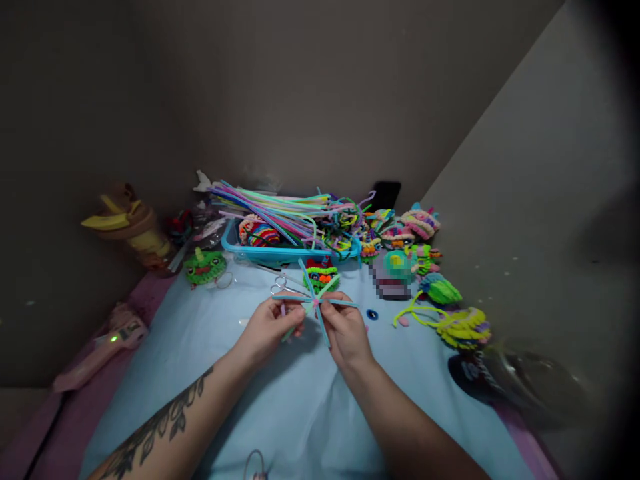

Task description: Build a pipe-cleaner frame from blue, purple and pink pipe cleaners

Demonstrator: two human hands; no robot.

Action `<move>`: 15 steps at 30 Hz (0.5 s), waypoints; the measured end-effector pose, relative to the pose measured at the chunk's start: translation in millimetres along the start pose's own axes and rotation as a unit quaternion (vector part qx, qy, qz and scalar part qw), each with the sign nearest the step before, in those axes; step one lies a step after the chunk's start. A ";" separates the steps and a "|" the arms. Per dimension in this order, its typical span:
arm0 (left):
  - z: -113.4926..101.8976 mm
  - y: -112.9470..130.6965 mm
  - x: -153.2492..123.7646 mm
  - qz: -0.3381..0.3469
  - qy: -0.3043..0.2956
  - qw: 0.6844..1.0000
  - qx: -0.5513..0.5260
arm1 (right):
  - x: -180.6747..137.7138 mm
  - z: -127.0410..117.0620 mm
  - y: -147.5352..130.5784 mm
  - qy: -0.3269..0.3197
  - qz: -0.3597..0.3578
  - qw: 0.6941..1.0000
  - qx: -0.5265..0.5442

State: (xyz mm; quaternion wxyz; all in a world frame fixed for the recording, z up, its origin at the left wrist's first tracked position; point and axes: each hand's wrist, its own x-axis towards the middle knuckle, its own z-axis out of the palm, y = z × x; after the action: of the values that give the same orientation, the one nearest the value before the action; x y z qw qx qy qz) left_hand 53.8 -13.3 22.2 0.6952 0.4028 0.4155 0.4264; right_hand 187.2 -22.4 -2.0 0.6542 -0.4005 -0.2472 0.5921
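A star of blue and green pipe cleaners (pixel 310 283) with a pink centre is held up between both hands over the blue cloth. My left hand (pixel 267 328) pinches it from the left, near the centre. A short purple piece (pixel 283 310) shows at the left fingers; whether they grip it, I cannot tell. Opposite, my right hand (pixel 350 333) closes thumb and fingers on the star's right side. Just beyond the hands lie scissors (pixel 279 285) and a green and red fuzzy figure (pixel 321 275). A blue eye-like disc (pixel 373 315) rests right of the right hand.
A blue tray (pixel 290 255) heaped with pipe cleaners (pixel 280 210) stands at the back. Several fuzzy figures line the right, near a clear jar (pixel 530 383) with a dark lid. At left are a green figure (pixel 204 268) and a pink glue gun (pixel 107 347) with a lit green light.
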 end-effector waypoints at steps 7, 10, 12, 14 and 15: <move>-17.7 11.3 3.2 0.115 0.079 0.985 0.099 | 5.7 -9.4 -28.8 0.121 -0.244 0.949 -0.158; -21.2 17.8 2.7 0.143 0.099 0.975 0.135 | 8.0 1.0 -47.9 0.068 -0.267 0.909 -0.312; -22.2 20.1 2.2 0.154 0.107 0.972 0.143 | 12.2 14.0 -58.5 0.008 -0.280 0.874 -0.397; -23.8 21.7 2.2 0.167 0.110 0.969 0.147 | 18.7 27.9 -65.7 -0.037 -0.287 0.837 -0.465; -25.1 23.0 2.5 0.174 0.109 0.967 0.149 | 22.6 34.3 -68.0 -0.061 -0.283 0.821 -0.493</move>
State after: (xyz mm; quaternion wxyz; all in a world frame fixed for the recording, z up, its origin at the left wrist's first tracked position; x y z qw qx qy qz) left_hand 25.5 1.4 34.4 0.4929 0.5187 0.4716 0.5153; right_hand 203.1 9.0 69.2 0.4917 -0.5447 -0.6480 0.2039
